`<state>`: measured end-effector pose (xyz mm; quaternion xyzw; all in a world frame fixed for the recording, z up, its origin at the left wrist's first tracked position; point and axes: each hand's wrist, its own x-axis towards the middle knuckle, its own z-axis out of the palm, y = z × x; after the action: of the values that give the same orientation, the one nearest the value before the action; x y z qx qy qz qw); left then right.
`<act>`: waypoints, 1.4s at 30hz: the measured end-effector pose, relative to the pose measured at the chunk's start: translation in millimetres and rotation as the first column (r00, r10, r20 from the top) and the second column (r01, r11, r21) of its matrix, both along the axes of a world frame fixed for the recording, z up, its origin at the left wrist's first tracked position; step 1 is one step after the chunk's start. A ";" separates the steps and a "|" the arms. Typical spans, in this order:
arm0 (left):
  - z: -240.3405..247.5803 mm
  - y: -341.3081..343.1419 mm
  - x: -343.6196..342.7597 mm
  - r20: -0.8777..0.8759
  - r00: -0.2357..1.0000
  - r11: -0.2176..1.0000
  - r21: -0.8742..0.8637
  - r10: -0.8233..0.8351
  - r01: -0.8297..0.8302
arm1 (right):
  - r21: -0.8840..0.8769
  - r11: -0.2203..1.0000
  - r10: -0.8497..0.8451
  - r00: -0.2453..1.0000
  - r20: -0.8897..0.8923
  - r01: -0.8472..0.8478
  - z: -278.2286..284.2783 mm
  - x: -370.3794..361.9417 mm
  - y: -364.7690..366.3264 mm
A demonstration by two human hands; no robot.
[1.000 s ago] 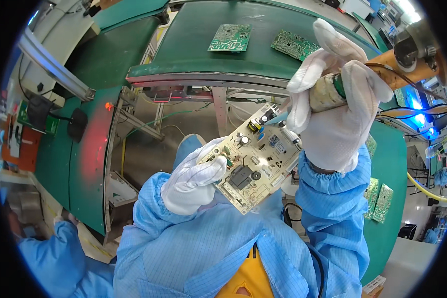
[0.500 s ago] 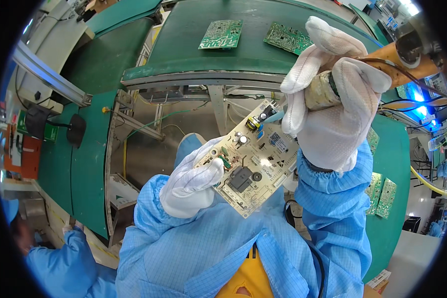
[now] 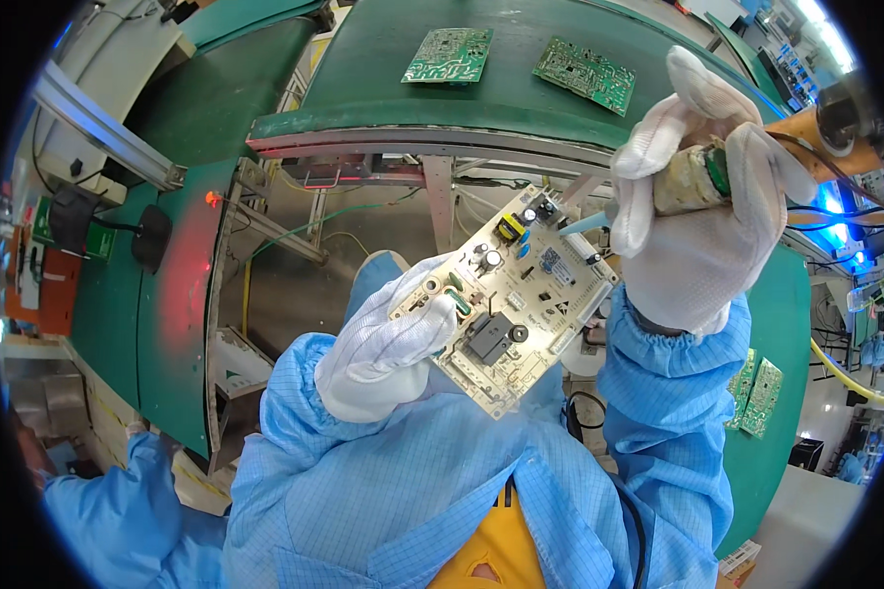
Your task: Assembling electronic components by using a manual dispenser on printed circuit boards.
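Observation:
Held tilted in front of my chest is a cream circuit board with its components facing up. My left hand, in a white glove, is closed on the board's left edge, thumb on top beside a green coil. My right hand, also gloved, grips a thick, tape-wrapped dispensing gun. From it a pale blue nozzle points down-left over the board's upper right edge, close to the black and yellow parts. Whether the tip touches the board, I cannot tell. My right palm and glove hide part of the gun.
On the green bench ahead lie two green circuit boards. More boards rest on the green surface at right. An orange-brown tube with cables runs beside my right hand. At lower left is another person's blue sleeve.
My right hand and the gun have moved right, and the nozzle has shifted right along the board's upper edge. The board has risen slightly. A red glow now shows on the left bench.

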<state>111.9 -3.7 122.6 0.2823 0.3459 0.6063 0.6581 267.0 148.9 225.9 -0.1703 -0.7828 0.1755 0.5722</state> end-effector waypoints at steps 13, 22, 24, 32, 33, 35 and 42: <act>-14.6 -7.1 -0.4 -0.140 0.987 0.995 -0.051 0.077 -0.085 | -0.367 0.877 0.205 0.932 -0.300 -0.311 -4.7 14.1 -2.7; -15.8 -3.8 -1.4 -0.055 0.998 0.997 -0.072 0.038 -0.042 | -0.316 0.678 0.456 0.717 -0.527 -0.664 -7.4 14.0 0.9; -9.2 0.0 0.1 -0.009 1.000 0.998 -0.052 0.024 -0.025 | -0.326 0.650 0.469 0.700 -0.539 -0.687 -6.7 15.5 0.4; -0.3 4.8 -5.3 0.284 0.959 1.000 0.025 0.003 -0.011 | -0.351 0.655 0.455 0.721 -0.523 -0.669 -4.6 18.3 1.2; 2.0 4.6 -5.6 0.289 0.957 1.000 0.011 0.008 -0.012 | -0.352 0.695 0.428 0.754 -0.498 -0.627 -5.0 18.1 1.9; 5.2 3.5 -5.9 0.299 0.954 1.000 -0.021 0.024 -0.018 | -0.350 0.765 0.370 0.814 -0.447 -0.540 -6.9 17.2 3.3; -7.4 0.0 -8.7 0.264 0.963 0.999 -0.020 0.046 -0.042 | -0.306 0.921 0.146 0.944 -0.297 -0.239 -7.1 15.4 2.8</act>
<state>103.2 -3.8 115.2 0.1864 0.2653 0.6506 0.6867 282.4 151.7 218.8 -0.1619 -0.6691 0.3847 0.6149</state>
